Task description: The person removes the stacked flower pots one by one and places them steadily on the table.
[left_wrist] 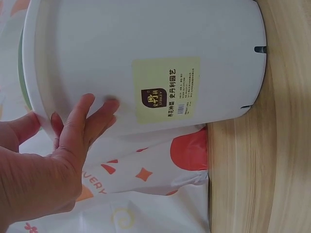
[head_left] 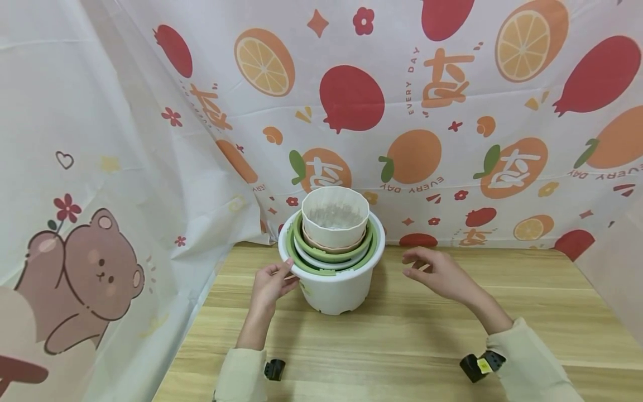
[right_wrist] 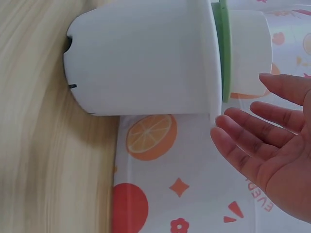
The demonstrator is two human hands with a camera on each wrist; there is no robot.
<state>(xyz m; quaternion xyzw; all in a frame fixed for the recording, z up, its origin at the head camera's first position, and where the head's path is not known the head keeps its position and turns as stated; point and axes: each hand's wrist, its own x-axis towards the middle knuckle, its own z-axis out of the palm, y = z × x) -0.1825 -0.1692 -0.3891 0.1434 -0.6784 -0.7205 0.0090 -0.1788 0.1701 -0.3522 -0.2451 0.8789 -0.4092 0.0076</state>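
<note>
Large white pot [head_left: 335, 293] stands upright on the bench [head_left: 351, 357], close before the printed cloth [head_left: 402, 117], and it carries a nest of smaller pots: green pots [head_left: 326, 272] and, at the top, a cream pot [head_left: 334, 233] with wavy wall. I think they sit so because each is narrower than the one around it, so all share one place. My left grip [head_left: 269, 285] is narrow: it pinches the rim [left_wrist: 36, 87] of the large pot, thumb at the edge and fingers below, beside the outer wall near the label [left_wrist: 167, 90]. Such a hold, I judge, steadies the stack without covering its mouth. My right grip [head_left: 439, 273] is rather wide and holds nothing; it hangs apart from the pot, fingers loosely bent.
</note>
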